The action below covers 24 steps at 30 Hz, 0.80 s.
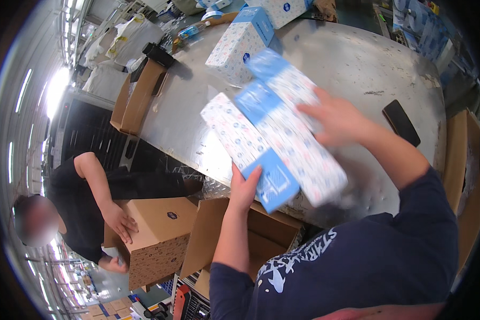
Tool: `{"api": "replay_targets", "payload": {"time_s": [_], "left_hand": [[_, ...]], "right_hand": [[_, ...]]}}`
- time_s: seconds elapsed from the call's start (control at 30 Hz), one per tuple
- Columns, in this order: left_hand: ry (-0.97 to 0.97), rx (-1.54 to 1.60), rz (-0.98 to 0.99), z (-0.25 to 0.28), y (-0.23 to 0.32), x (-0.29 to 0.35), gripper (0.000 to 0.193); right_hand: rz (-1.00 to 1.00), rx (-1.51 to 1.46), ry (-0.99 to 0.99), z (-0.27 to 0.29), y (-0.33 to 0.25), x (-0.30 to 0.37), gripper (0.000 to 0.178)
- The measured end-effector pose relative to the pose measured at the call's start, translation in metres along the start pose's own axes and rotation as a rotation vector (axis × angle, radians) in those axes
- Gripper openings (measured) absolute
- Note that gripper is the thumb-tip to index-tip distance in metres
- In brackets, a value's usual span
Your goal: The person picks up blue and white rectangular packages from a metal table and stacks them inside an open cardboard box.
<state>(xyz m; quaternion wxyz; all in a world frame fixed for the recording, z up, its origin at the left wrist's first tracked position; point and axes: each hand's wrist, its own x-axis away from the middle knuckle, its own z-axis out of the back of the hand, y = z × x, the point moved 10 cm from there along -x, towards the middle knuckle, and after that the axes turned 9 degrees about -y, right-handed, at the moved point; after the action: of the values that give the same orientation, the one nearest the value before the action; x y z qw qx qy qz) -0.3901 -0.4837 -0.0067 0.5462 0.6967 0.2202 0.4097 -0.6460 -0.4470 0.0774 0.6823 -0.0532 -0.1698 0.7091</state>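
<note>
Three long white packages with small prints and blue ends are held side by side above the metal table. My left hand grips the left package near its blue lower end, thumb on top. The middle package has its blue end pointing away from me. My right hand, slightly blurred, is closed over the right package, fingers reaching toward the middle one. Part of the right package is hidden under that hand. Below my left forearm stands an open cardboard box.
More patterned packages stand on the far side of the metal table. A dark phone-like slab lies at right, near a cardboard box. At left, a co-worker's hand rests on a carton.
</note>
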Motion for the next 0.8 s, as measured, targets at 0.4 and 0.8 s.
{"api": "replay_targets", "payload": {"time_s": [0.4, 0.8], "left_hand": [[-0.327, 0.138, 0.196, -0.030, -0.049, 0.018, 0.079], [-0.271, -0.152, -0.232, -0.001, -0.035, 0.145, 0.051]], "right_hand": [[0.035, -1.577, -0.184, -0.090, 0.083, 0.050, 0.078], [0.176, -0.759, -0.149, -0.042, -0.047, 0.119, 0.064]]}}
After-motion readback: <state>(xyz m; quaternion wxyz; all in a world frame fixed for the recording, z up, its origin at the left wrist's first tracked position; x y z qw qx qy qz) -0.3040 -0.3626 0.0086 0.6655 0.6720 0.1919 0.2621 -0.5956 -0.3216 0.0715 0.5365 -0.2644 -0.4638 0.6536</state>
